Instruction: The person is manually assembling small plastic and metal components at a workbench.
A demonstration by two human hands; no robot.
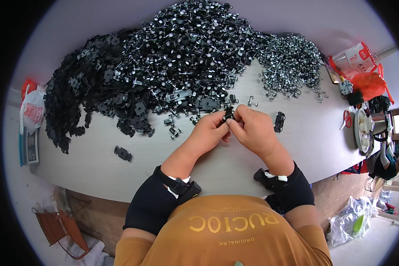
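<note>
My left hand (208, 132) and my right hand (256, 133) meet at the middle of the table, fingertips pinched on a small black plastic chassis piece (228, 114). My fingers cover most of it, so its details are hidden. Just right of my right hand lies another black chassis piece (279, 122). A wheel axle (252, 101) rests beyond my fingers, and a second wheel axle (174, 132) is left of my left hand. Farther left, one flat black chassis piece (123, 153) lies alone.
Along the back rise heaps of black chassis pieces (82, 80), black-and-silver wheeled parts (181, 48) and silver axles (292, 62). Red-handled scissors (346, 118), a white dish (362, 131) and a red plastic bag (370, 84) sit at the right. A white bag (33, 111) stands left.
</note>
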